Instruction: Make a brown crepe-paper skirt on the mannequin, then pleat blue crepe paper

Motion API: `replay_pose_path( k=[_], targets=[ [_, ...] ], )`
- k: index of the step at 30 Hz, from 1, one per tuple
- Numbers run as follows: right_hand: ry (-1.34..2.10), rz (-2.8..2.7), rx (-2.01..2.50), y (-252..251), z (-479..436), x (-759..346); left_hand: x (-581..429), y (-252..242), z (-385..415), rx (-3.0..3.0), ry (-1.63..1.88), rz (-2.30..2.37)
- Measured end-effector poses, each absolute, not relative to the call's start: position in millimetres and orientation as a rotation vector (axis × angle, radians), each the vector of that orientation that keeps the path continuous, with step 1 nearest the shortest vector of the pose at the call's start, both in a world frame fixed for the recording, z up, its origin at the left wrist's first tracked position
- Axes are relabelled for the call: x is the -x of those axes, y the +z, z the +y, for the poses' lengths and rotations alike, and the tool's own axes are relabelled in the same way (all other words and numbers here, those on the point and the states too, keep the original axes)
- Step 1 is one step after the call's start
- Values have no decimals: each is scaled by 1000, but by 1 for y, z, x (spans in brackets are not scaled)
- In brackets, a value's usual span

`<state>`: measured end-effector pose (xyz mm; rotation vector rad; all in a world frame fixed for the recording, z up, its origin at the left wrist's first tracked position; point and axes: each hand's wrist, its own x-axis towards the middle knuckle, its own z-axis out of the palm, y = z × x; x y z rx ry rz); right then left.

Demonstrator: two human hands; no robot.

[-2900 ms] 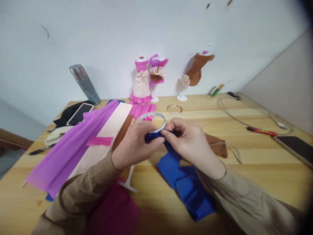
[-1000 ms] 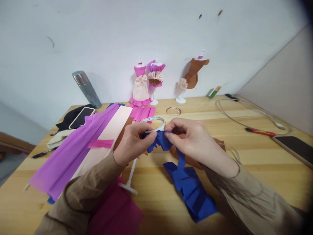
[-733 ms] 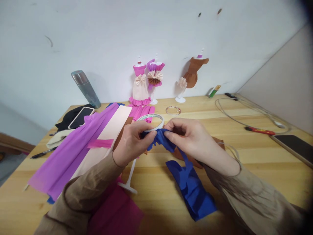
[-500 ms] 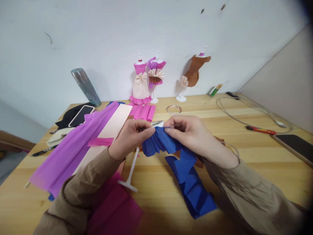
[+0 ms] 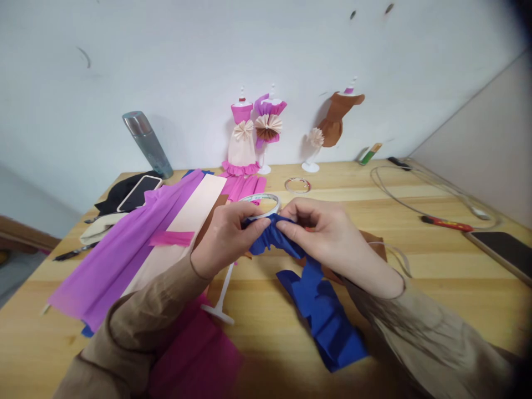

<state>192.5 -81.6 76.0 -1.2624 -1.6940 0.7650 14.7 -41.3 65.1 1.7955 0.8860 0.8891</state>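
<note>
A strip of blue crepe paper (image 5: pixel 334 327) is bunched into small gathers at its upper end, and its long tail trails down to the table. My left hand (image 5: pixel 228 235) pinches the gathered edge between thumb and forefinger. Close beside it, my right hand (image 5: pixel 326 227) grips the same edge with thumb and fingertips. A roll of tape (image 5: pixel 272 205) shows just behind my fingers; whether a hand touches it I cannot tell. Below my left hand, a white stand (image 5: pixel 222 302) lies tilted, its upper part hidden.
Purple crepe paper (image 5: pixel 124 260), cream paper (image 5: pixel 199 205) and magenta paper (image 5: pixel 199 354) cover the left. Dressed mini mannequins (image 5: pixel 241 138) stand by the wall. A steel flask (image 5: pixel 147 144), a phone (image 5: pixel 499 249), a red-handled tool (image 5: pixel 446 223) and a glue stick (image 5: pixel 369 154) lie around.
The gathered blue paper has bunched tighter and turned between my fingers. More of the tape roll shows behind my hands. The camera view has shifted slightly.
</note>
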Motion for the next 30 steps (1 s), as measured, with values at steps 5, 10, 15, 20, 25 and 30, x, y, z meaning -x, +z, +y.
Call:
replay_pose_path(
  k=[5,10,15,20,25,30],
  targets=[
    [791,-1723,1237,77,-86,-190,-14,64,-42,-1952,957,887],
    [733,-1693,1276,79,-84,-193,-14,69,-44,-1962,966,903],
    [736,-1663,1291,76,-81,-193,-13,67,-42,-2091,1054,886],
    [751,-1644,1302,77,-81,-192,-12,67,-42,-2206,1121,821],
    [779,-1624,1309,77,-80,-192,-14,68,-42,-2257,1159,773],
    [809,-1593,1314,78,-81,-192,-15,67,-43,-2301,1159,761]
  ],
)
